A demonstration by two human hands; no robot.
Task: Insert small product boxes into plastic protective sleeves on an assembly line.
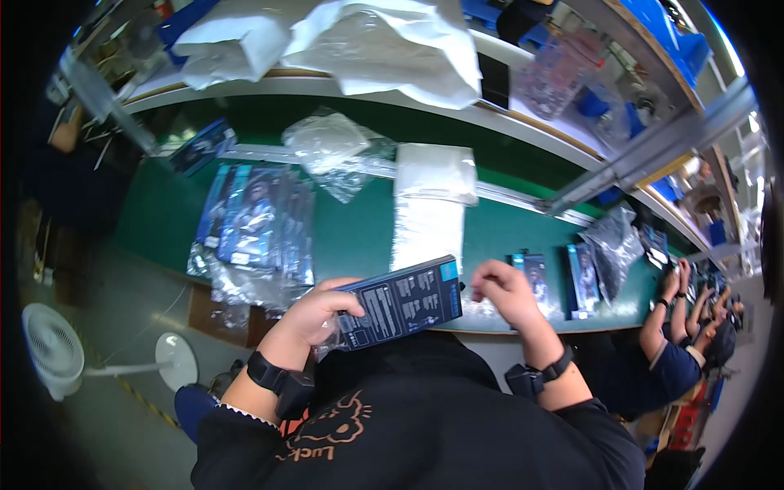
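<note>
My left hand (320, 314) is closed round the left end of a flat dark box (400, 302) with a light-blue corner and pale printing. The box is tilted, its right end higher, in front of my body. Crinkled clear plastic (331, 339) shows at its left end, under my hand. Just off the box's right end, my right hand (508, 296) has its fingers curled in a pinch; whatever may be between them is too small to make out. Beyond the box, a stack of clear plastic bags (429, 229) lies on the green table (351, 237).
Several bagged blue boxes (261, 216) stand at the left, with a single box (204, 147) behind them. Loose clear plastic (333, 147) lies at the back. More boxes (581, 282) and a grey bag (612, 249) are at the right, near co-workers (653, 367). A shelf (327, 86) runs above.
</note>
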